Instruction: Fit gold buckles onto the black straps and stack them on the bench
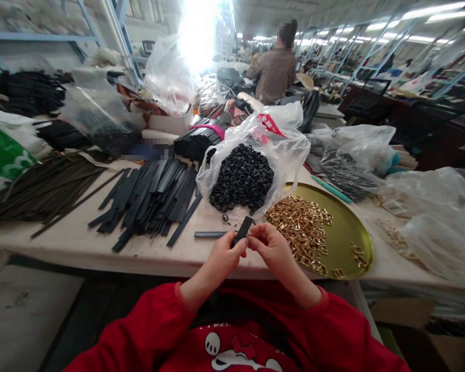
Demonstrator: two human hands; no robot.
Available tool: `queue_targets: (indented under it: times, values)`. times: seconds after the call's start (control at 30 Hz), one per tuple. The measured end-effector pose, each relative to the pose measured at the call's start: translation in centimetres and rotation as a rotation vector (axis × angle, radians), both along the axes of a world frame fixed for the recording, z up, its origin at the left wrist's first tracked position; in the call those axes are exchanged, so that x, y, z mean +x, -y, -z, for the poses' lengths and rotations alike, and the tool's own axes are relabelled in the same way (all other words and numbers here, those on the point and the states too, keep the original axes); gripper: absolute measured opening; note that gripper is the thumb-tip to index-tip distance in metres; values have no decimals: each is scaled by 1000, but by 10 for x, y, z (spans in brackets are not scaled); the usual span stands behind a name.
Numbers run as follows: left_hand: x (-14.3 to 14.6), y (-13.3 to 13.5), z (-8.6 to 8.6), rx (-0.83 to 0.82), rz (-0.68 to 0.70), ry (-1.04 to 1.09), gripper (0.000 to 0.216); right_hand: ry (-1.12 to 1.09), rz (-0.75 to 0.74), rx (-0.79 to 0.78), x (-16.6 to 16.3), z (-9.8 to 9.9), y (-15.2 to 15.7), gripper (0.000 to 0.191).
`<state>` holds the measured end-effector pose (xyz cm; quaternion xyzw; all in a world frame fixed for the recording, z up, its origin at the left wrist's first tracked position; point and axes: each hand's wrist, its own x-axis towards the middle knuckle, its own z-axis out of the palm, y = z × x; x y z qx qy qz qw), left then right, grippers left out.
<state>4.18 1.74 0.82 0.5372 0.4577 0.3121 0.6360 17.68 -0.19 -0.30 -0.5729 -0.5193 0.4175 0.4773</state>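
My left hand (225, 254) is closed on a short black strap (243, 230), held tilted up over the table's front edge. Close beside it, the fingers of my right hand (270, 247) pinch together at the strap's side; a small glint shows there, too small to name. Another black strap (209, 234) lies flat just left of my hands. Beyond them, an open clear plastic bag (290, 150) holds a heap of small black loops (242, 175). To the right, a gold-coloured round tray (349, 219) carries a pile of small gold metal buckles (300, 227).
A pile of black straps (155, 194) lies left of the bag, with longer dark strips (58, 181) farther left. A teal tool (331, 188) rests behind the tray. Plastic bags (434, 206) crowd the right. A person (275, 72) stands in the background.
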Motion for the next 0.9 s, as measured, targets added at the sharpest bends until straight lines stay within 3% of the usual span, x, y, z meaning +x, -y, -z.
queue_targets:
  times: [0.13, 0.3, 0.4, 0.5, 0.67, 0.77, 0.9]
  values:
    - [-3, 4, 8, 52, -68, -48, 22, -212, 49, -39, -10, 4, 5, 25]
    - [-2, 8, 9, 153, -122, -80, 24, -240, 102, -123, -14, 4, 6, 22]
    - [-5, 7, 6, 244, -64, -141, 19, -224, 106, -149, -14, 6, 1, 19]
    - [-12, 3, 3, 296, 24, -248, 15, -205, 15, -67, -14, 7, -2, 21]
    - [-24, -10, -1, 224, 98, -300, 19, 41, -167, -34, -8, -3, 11, 29]
    - [-28, -14, -3, 180, 147, -309, 20, 18, -270, -19, -2, -8, 17, 44]
    - [-26, -11, 2, 72, 218, -238, 24, -12, -202, -25, 1, -1, 15, 52]
